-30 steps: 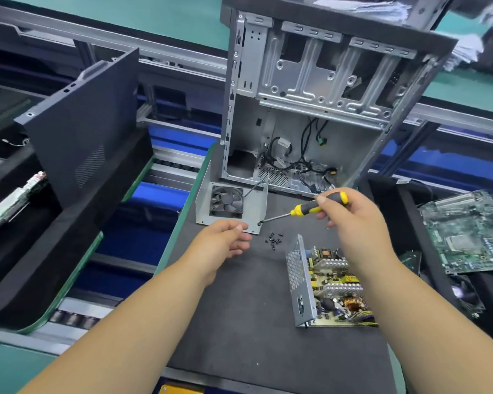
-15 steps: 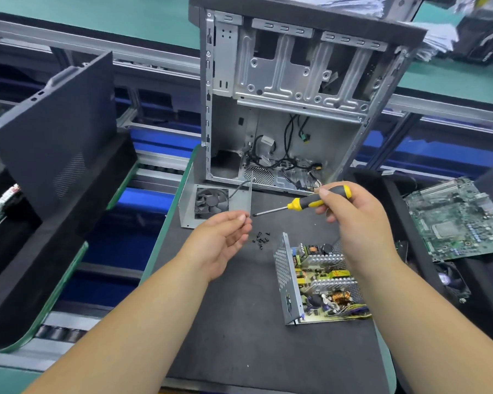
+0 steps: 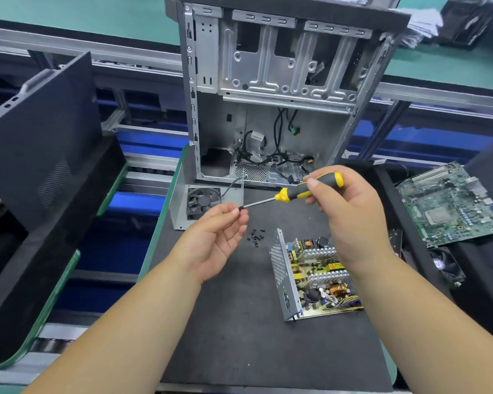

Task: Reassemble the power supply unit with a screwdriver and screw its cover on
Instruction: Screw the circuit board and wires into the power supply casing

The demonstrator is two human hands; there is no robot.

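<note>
right hand [image 3: 350, 214] wrapped round the yellow-and-black handle of the screwdriver [image 3: 296, 193], shaft slanting down-left; left hand [image 3: 214, 240] palm up, thumb and forefinger pinching a small dark screw [image 3: 241, 207] right at the blade tip; heap of loose black screws [image 3: 256, 236] on the dark surface [image 3: 239, 336] just below the tip; open power supply unit [image 3: 310, 275] lying right of that heap, under the right wrist, circuit board and copper coil exposed, perforated wall upright; grey cover with fan [image 3: 204, 203] standing behind the left hand, against the bare computer case [image 3: 268, 95]; green motherboard [image 3: 453, 203] well apart at far right
</note>
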